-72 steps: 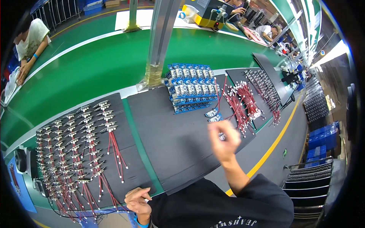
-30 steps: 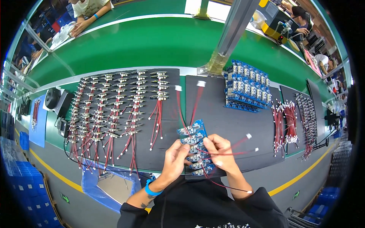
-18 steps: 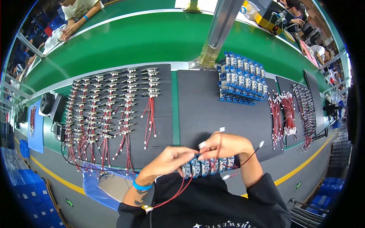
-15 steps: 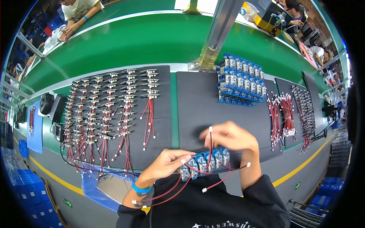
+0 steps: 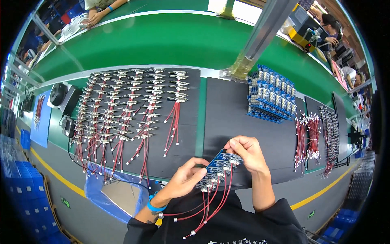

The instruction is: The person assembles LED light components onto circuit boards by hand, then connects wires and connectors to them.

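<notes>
My left hand (image 5: 187,178) grips the near left end of a blue circuit board panel (image 5: 219,167), thumb on top. The panel is tilted above the table's near edge. At its far right end, the closed thumb and fingers of my right hand (image 5: 248,153) pinch the board's edge. Several red-and-black cables (image 5: 224,195) with white plugs run from the panel's connectors and hang toward my shirt. Some of their loose ends lie near my left wrist, which wears a blue band. My fingers partly hide both ends of the panel.
Rows of small boards with cables (image 5: 134,97) cover the black mat at left. A stack of blue board panels (image 5: 271,93) stands at back right. Cable bundles (image 5: 313,136) lie farther right. A metal post (image 5: 264,36) rises behind the mat. Other people sit across the green table (image 5: 162,40).
My right hand has come down onto the panel's far right end. The panel is tilted more steeply, and its cables now hang together toward me. The view has shifted slightly.
</notes>
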Available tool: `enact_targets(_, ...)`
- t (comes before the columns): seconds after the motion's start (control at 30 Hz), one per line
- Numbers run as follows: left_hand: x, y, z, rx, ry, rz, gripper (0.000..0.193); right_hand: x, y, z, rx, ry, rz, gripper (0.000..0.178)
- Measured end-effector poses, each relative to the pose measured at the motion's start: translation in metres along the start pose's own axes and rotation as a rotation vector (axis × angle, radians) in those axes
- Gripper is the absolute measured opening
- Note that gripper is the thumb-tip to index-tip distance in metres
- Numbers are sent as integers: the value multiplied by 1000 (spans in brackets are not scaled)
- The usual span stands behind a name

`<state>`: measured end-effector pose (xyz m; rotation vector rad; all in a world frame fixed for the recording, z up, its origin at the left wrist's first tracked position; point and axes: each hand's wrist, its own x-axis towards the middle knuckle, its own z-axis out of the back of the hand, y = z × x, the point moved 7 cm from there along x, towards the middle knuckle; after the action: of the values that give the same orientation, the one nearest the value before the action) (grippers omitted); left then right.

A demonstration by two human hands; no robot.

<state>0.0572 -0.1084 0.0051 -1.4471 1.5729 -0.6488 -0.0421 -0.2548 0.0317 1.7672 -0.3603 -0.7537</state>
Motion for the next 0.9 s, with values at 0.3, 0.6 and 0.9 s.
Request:
enact_targets(0.3,-11,-4,9,22,-129,-39,22,-1,32,-33,-12,277,171,13)
enact_targets(0.6,-27,-18,25,366,-302,-245,29,14,40,-67,-391,595,152,18)
enact_targets(0.9,-36,-3,35,-345,-124,-115,33,47,32,-90,-297,844,38,17)
